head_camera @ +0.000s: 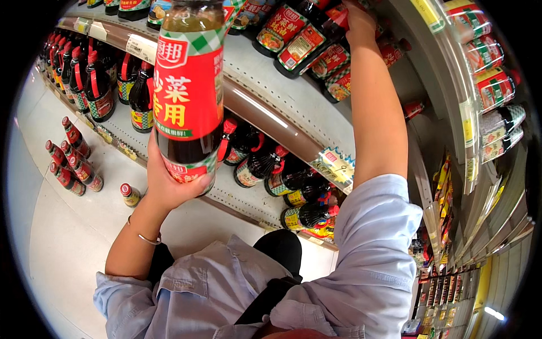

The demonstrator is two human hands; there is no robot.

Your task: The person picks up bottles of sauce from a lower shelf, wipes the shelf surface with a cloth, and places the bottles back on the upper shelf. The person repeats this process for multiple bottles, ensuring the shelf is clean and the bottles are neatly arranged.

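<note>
My left hand (180,186) grips the lower part of a large glass sauce bottle (189,91), with the thumb across its front. The bottle is upright and close to the camera, holding dark liquid behind a red label with green checks; its cap is cut off by the top edge. My right hand (360,21) reaches onto the upper shelf (271,63), at the neck of a dark sauce bottle (302,48) whose back label faces me. Its fingers are partly hidden, so I cannot tell whether they are closed on that neck. Other red-labelled bottles (332,61) lean close by.
Dark bottles with red handles (99,91) line the lower shelf (123,123). Several small bottles (76,163) stand on the floor at left, and a single small bottle (130,195) stands apart. At right, another shelf edge (468,140) curves past my right arm, holding more bottles (495,91).
</note>
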